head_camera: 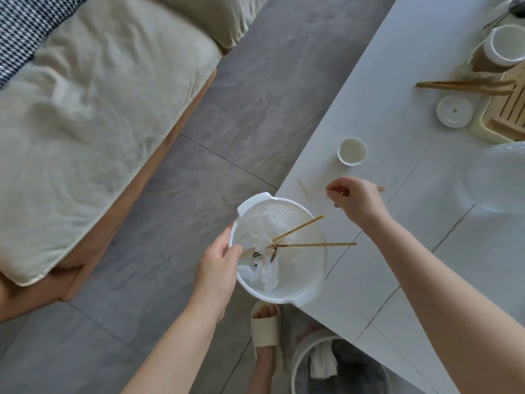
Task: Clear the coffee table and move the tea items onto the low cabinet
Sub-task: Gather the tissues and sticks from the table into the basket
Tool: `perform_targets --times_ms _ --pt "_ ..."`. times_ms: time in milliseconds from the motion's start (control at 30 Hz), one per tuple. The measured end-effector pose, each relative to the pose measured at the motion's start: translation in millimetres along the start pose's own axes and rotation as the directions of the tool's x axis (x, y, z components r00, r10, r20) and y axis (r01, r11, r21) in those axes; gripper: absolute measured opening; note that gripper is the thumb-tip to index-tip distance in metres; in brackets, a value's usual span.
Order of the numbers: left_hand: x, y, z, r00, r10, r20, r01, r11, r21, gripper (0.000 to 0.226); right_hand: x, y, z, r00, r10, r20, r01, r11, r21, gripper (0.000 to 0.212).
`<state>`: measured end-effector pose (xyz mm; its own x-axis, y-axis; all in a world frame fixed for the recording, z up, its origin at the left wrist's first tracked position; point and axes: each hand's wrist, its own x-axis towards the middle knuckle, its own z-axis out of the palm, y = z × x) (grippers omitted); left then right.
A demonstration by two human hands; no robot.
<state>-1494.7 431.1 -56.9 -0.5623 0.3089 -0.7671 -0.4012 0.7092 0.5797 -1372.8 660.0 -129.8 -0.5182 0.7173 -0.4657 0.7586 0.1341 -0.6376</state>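
- The left hand (218, 265) reaches in from the near edge, forearm angled up and to the right, and grips the left rim of a white perforated basket (301, 282), thumb hooked over the inside of the rim.
- The basket hangs at the near left corner of the white coffee table (426, 265), partly over the grey floor (199, 166).
- Inside it lie crumpled white tissue (261, 240), a few dark seed shells, and two long bamboo skewers (315, 245); their long axes run from the basket's middle out to the right, one nearly level, the other tilted up to the far right, both tips past the rim.
- The right hand (355, 203) hovers over the table, palm down, wrist bent, fingers curled with thumb and forefinger drawn together; whether they pinch anything I cannot tell.
- A thin stick (304, 189) lies on the table just left of that hand, slanting near-right.
- Farther off stand a small white teacup (352, 151), a round lid (454, 111) and a slatted tea tray (508, 109).
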Motion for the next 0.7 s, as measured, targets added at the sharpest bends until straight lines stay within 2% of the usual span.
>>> perform_targets --times_ms 133,333,500,600,667,700 --pt "6 -3 -7 1.000 0.004 -0.004 -0.004 1.000 -0.001 0.050 22 7 26 0.996 -0.080 0.040 0.087 0.972 -0.216 0.014" --pt "14 -3 -11 1.000 0.023 -0.003 -0.023 0.999 0.028 0.051 39 -1 53 0.993 -0.095 0.076 0.116 0.922 -0.370 0.027" --pt "13 1 -10 0.999 0.046 -0.008 -0.046 0.998 0.050 0.052 34 4 60 0.999 -0.031 0.027 0.040 0.876 -0.480 0.013" --pt "11 2 -5 0.999 0.045 -0.006 -0.044 0.997 0.057 0.052 26 8 51 0.998 0.020 0.057 0.016 0.822 -0.570 0.008" --pt "8 3 -1 0.999 0.047 -0.011 -0.047 0.997 0.058 0.053 18 11 37 0.995 0.078 0.059 -0.033 0.838 -0.544 0.008" --pt "7 4 1 0.999 0.050 -0.013 -0.049 0.997 0.061 0.053 12 10 29 0.995 0.096 0.036 -0.068 0.883 -0.464 0.013"
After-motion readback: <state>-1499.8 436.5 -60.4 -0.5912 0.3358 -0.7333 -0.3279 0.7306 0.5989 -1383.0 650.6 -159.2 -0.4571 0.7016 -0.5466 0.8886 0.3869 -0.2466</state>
